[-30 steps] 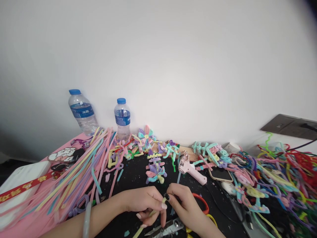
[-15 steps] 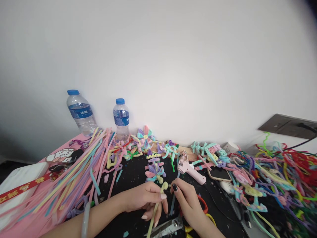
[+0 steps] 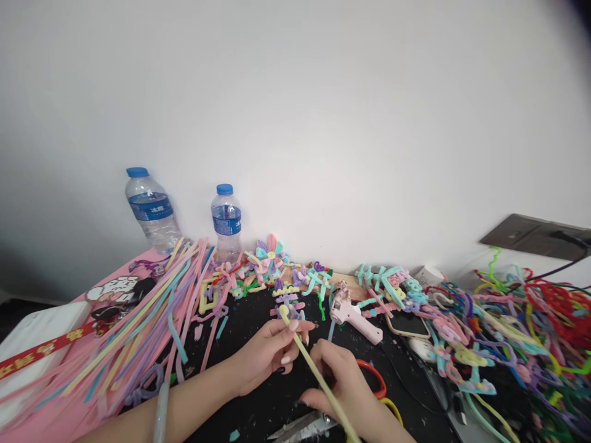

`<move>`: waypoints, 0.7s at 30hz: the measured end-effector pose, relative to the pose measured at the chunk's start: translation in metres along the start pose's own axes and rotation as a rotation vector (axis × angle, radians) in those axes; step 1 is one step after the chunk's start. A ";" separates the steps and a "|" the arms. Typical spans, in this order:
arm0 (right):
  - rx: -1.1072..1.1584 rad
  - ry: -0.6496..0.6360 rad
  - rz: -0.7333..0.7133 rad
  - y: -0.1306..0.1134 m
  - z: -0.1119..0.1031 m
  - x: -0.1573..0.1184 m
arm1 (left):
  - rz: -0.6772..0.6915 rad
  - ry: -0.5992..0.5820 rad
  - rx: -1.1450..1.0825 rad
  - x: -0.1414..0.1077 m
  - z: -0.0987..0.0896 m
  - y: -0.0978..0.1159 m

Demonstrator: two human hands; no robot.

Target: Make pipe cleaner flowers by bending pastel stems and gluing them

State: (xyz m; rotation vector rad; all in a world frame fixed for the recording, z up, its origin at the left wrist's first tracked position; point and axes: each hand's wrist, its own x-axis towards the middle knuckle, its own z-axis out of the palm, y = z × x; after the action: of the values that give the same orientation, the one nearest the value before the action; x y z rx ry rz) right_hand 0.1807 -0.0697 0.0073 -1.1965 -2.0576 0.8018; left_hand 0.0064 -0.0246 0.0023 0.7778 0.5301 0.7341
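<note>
A pale yellow fuzzy stem point(image 3: 318, 376) with a small curl at its tip slants down to the right, passing over my right hand. My left hand point(image 3: 264, 355) pinches it just below the curl. My right hand point(image 3: 344, 383) is beside it with curled fingers; whether anything is between those fingertips is hidden. Under and beside my right hand lie metal scissors point(image 3: 302, 427) and another pair with a red-orange handle point(image 3: 379, 376). A pink glue gun point(image 3: 356, 320) lies beyond my right hand.
Colourful stems point(image 3: 133, 326) cover the left side, and a tangled pile point(image 3: 498, 332) the right. Two water bottles point(image 3: 226, 224) stand by the wall. A phone point(image 3: 408, 324), a white mouse point(image 3: 421, 349) and finished fuzzy shapes point(image 3: 318, 282) lie around the black mat.
The yellow stem has swung so its lower end points right, and its curl is farther left. My left hand has moved up and left; my right hand has turned and curled beside the stem.
</note>
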 end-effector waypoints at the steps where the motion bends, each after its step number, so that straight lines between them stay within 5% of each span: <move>1: 0.023 -0.001 -0.007 0.001 0.000 0.000 | 0.001 0.006 0.049 0.000 0.000 -0.001; 6: 0.079 0.147 0.098 0.007 -0.002 -0.001 | 0.064 -0.010 0.226 0.002 0.000 -0.004; 10: 0.121 0.243 0.173 0.013 -0.004 -0.002 | 0.225 0.088 0.322 0.001 0.001 0.000; 21: 0.225 0.200 0.177 0.016 -0.003 -0.001 | 0.324 0.223 0.456 -0.001 0.003 0.003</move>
State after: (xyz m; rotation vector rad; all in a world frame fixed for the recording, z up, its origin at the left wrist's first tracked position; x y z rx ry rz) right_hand 0.1917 -0.0634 -0.0025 -1.2862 -1.6707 0.9291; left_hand 0.0065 -0.0253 0.0062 1.2330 0.7991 1.0233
